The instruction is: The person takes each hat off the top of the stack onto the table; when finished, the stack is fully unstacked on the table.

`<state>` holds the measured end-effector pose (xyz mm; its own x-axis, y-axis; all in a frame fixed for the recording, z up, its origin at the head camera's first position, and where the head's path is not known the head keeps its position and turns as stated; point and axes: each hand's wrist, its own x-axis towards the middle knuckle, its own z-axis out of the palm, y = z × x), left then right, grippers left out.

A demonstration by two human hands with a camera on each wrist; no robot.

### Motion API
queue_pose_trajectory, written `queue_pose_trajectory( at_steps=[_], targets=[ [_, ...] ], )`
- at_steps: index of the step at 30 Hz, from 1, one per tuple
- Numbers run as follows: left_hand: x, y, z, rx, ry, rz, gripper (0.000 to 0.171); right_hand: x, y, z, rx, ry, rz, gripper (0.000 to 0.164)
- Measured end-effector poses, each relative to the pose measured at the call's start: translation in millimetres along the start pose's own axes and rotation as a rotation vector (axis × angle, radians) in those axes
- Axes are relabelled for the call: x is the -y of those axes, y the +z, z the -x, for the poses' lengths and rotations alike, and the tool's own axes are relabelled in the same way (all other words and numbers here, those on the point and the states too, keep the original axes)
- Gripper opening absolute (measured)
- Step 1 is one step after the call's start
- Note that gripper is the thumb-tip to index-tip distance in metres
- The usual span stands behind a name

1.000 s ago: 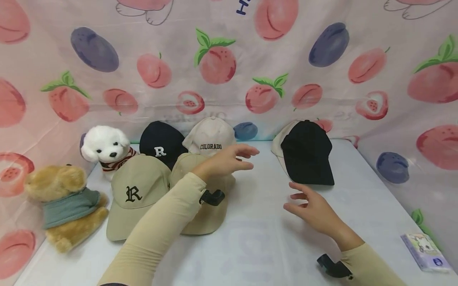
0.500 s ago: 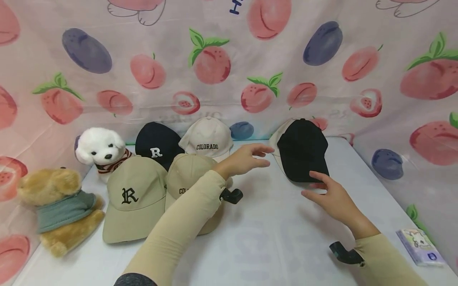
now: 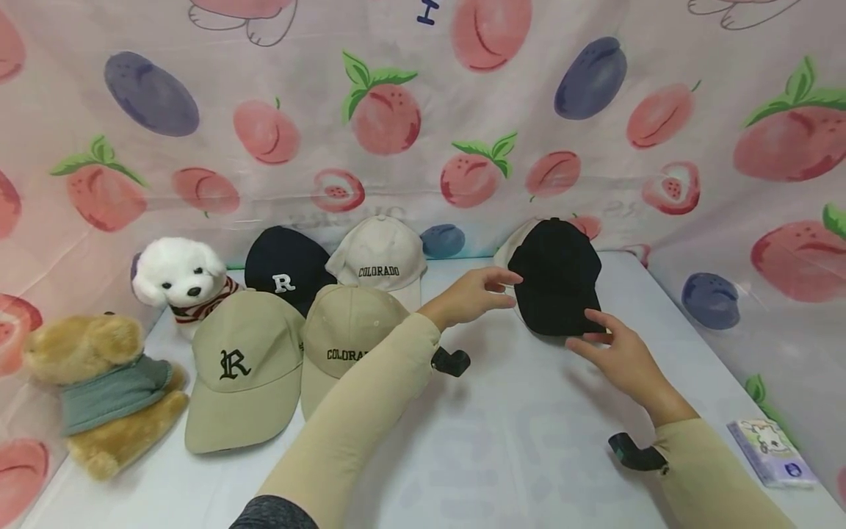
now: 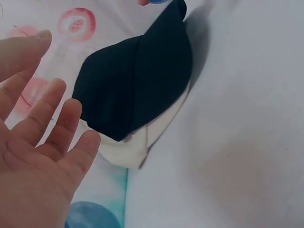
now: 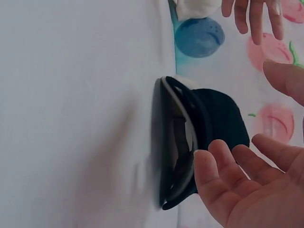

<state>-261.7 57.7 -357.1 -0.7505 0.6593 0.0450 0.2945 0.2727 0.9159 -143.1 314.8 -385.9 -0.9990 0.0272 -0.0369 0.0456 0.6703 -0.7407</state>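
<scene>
A black baseball cap [image 3: 557,275] lies at the back right of the table, overlapping a cream cap [image 3: 507,247] whose edge shows on its left. My left hand [image 3: 471,295] is at the black cap's left side, fingers spread and relaxed. In the left wrist view, a gap shows between the fingers [image 4: 71,114] and the black crown. Low by the front of the brim, my right hand [image 3: 624,361] has its fingers extended and holds nothing. From the right wrist view, the underside of the black cap [image 5: 183,142] is visible beside the fingertips.
To the left stand a khaki R cap [image 3: 247,367], a khaki Colorado cap [image 3: 353,319], a navy R cap [image 3: 286,264] and a cream Colorado cap [image 3: 380,253]. Two plush toys, a white dog [image 3: 178,272] and a brown bear [image 3: 106,389], flank them. A tissue pack [image 3: 772,452] lies right.
Both hands have moved toward the black cap: the left rightward to its side, the right rightward and up to its brim. The view has shifted slightly to the right.
</scene>
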Motion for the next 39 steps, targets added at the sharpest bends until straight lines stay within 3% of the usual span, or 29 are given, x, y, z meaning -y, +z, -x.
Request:
queue_pose_trajectory(
  at_steps=[7,22,31,39],
  targets=[
    [7.3,4.7,-3.6,-0.012,-0.03,0.006,0.041,-10.3,0.2,-6.7,-0.009,0.041,-0.037,0.088],
    [6.0,5.5,-1.1,-0.002,-0.058,0.003,0.041,-26.9,2.1,-14.8,0.03,0.091,-0.16,0.086],
    [4.6,5.1,0.7,0.003,-0.076,0.005,0.041,-27.7,6.1,-18.7,-0.001,0.136,-0.472,0.082],
    [3.6,4.2,2.3,0.005,-0.078,-0.003,0.043,-30.8,8.1,-28.5,-0.077,0.235,-0.326,0.084]
  ],
)
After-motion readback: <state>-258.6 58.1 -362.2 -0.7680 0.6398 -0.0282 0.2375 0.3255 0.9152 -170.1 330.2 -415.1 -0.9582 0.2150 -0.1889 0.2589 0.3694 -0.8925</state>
